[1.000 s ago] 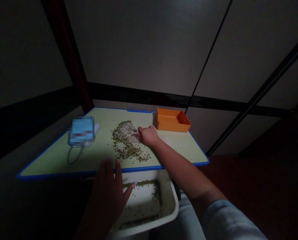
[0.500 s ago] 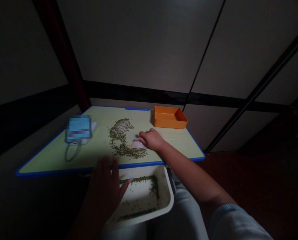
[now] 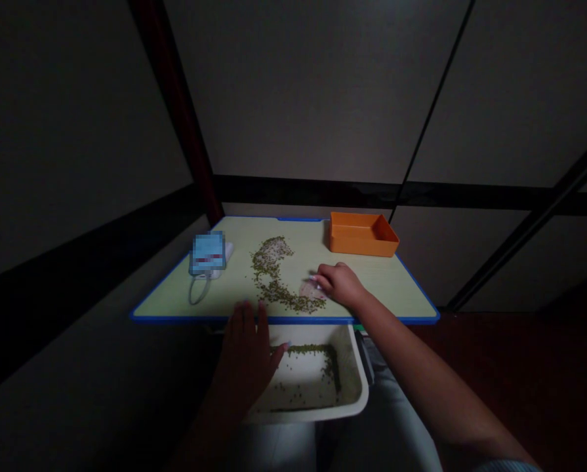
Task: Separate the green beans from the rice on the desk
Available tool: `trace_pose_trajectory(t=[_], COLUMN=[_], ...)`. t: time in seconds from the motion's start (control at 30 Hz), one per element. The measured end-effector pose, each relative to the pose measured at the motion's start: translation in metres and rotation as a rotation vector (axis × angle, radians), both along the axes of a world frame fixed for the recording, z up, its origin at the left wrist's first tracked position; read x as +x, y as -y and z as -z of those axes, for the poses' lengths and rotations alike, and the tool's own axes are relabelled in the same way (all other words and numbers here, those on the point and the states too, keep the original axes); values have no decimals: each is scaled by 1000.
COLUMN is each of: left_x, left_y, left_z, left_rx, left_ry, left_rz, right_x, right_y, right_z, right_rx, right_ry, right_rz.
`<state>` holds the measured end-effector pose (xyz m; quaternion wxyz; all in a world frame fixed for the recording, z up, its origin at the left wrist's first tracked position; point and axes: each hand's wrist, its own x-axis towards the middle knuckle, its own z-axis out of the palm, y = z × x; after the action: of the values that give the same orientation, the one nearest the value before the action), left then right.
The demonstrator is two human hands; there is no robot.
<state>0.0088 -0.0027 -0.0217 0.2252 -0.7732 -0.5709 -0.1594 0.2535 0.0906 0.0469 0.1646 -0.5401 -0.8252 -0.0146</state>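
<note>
My right hand [image 3: 340, 283] is closed on a pale, see-through flat piece with a rounded edge [image 3: 309, 289], held low against the board. Just left of it, small green beans [image 3: 293, 300] lie in a curved band. Whitish grains are mixed in at the far end of that band [image 3: 275, 248]. My left hand [image 3: 248, 341] is open, fingers spread, its fingertips at the front edge of the blue-rimmed tabletop [image 3: 372, 278]. Its thumb reaches over a white basin [image 3: 359, 393] below the edge, with green beans scattered along the bottom.
An orange open box [image 3: 364, 246] stands at the back right of the tabletop. On the left is a device with a blurred screen [image 3: 208, 252] and a looped cable [image 3: 191, 293]. Cabinet panels [image 3: 313, 98] rise behind.
My right hand has drawn the pale piece toward the front edge and to the right, away from the far pile, leaving a gap in the beans. The view has turned left.
</note>
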Motion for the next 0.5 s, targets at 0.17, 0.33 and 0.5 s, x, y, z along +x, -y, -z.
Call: trace_pose_trajectory(t=[0.17,0.33,0.5], left_x=[1,-1,-2], left_y=[2,-2,-6], left_z=[-4,-3,-1], left_rx=[-36,-45,-25], left_ry=[-7,16,38], left_rz=[-29,-8,6], right_x=[11,32,43], right_y=[4,12,22], right_z=[3,6,9], right_rx=[33,58,25], right_ry=[-108,-232,-369], right_rz=[117,226,253])
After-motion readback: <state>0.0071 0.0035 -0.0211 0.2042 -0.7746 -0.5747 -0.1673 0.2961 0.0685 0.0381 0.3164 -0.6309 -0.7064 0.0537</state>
